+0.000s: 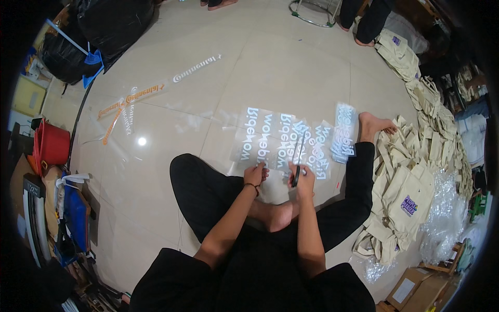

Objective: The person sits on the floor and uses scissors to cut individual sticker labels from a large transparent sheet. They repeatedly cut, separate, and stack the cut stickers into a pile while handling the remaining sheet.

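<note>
My left hand (pixel 255 174) pinches the near edge of a clear film sheet (pixel 259 136) that bears mirrored white lettering. In my right hand (pixel 305 182) are scissors (pixel 296 176) with black handles, their long blades pointing away from me over the film. I cannot tell how far apart the blades are. Under and right of the blades lie overlapping cut film pieces (pixel 321 156) with the same kind of lettering. A stack of similar film pieces (pixel 343 134) rests farther right, beside my lower leg and bare foot.
Cream cloth bags (pixel 405 199) pile up on the right, beside clear plastic wrap (pixel 444 218). Lettered film strips (pixel 144 93) lie at the far left. A red bucket (pixel 52 142), black plastic bags (pixel 117 27) and a metal stool (pixel 314 21) surround the tiled floor. Other people's feet show at the top.
</note>
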Demonstrator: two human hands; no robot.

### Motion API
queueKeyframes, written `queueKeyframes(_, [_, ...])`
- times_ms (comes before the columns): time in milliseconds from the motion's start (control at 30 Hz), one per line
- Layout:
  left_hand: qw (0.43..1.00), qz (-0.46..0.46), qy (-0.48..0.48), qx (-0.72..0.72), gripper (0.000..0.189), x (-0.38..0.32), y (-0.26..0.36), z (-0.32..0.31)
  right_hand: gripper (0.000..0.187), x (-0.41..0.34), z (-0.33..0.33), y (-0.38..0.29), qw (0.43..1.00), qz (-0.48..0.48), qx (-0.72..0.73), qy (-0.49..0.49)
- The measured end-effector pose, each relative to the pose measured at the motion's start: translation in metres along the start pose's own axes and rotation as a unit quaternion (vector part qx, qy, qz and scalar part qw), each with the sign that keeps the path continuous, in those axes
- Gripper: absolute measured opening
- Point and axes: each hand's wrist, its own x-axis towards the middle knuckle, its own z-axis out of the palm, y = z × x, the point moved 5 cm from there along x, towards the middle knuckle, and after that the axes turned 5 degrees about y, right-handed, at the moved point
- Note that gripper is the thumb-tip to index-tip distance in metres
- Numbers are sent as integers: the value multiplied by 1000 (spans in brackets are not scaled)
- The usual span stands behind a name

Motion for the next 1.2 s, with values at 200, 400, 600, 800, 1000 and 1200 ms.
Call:
queueKeyframes(200, [1000,21,4,-9,32,17,-9,13,34,-77,-32,71,989,98,-75,-76])
queueKeyframes(400, [999,20,-12,24,32,-3,-1,24,32,-87,-6,64,979,148,31,-138])
queueKeyframes(600, [995,27,-22,94,32,-16,7,23,32,-56,12,63,985,127,21,-115])
queueKeyframes(800, [994,46,-46,86,33,-14,5,22,31,-53,13,69,988,111,19,-107])
queueKeyframes(1000, [991,56,-51,112,32,-11,5,21,30,-51,13,67,990,106,7,-90])
queueKeyframes(1200, [991,49,-81,92,31,-24,12,21,33,-42,19,54,988,137,26,-63])
